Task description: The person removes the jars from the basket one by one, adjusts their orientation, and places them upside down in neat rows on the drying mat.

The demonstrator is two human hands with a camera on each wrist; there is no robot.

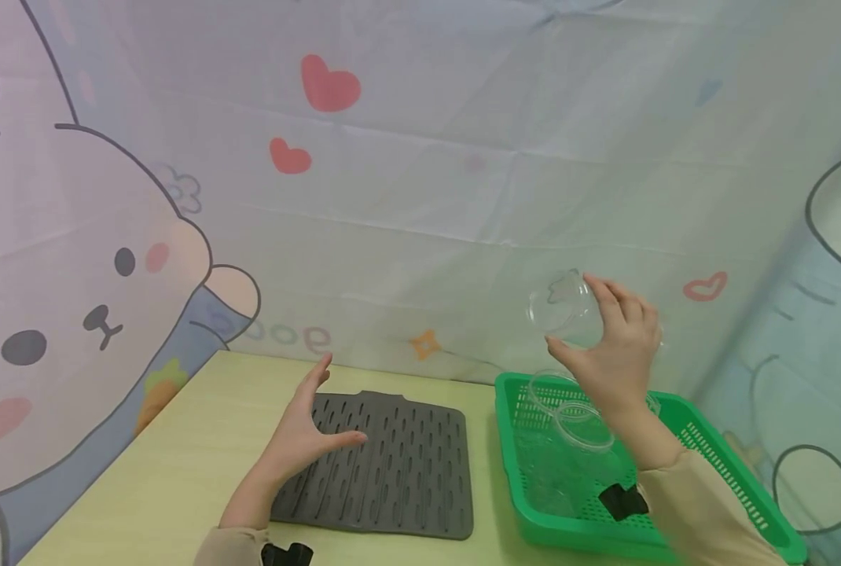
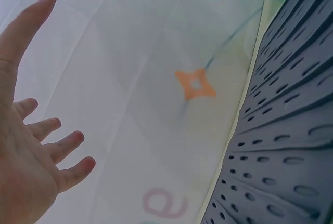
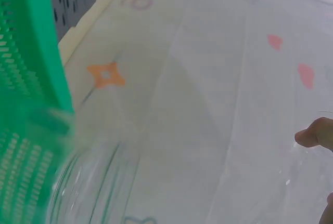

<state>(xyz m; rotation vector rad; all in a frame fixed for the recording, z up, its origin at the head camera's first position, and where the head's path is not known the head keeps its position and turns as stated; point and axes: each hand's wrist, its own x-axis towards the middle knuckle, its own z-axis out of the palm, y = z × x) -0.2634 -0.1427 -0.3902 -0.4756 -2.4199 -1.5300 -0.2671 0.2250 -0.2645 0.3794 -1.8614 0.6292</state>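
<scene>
My right hand (image 1: 622,350) holds a clear see-through cup (image 1: 560,305) between thumb and fingers, raised above the green basket (image 1: 509,448). The cup is tipped, with its round end toward the left. In the right wrist view only part of that hand's fingers (image 3: 315,133) and a faint edge of the cup show. Above the left part of a grey slotted drying mat (image 1: 399,472), my left hand (image 1: 300,440) hovers with thumb and fingers spread, holding nothing. The left wrist view shows the same hand (image 2: 31,156) with its fingers apart.
Inside the basket lie several other clear round vessels (image 1: 585,428), hard to tell apart. Basket and mat stand on a pale yellow table (image 1: 173,472), the basket to the mat's right. A printed cloth (image 1: 420,189) with hearts and cartoon figures hangs behind the table.
</scene>
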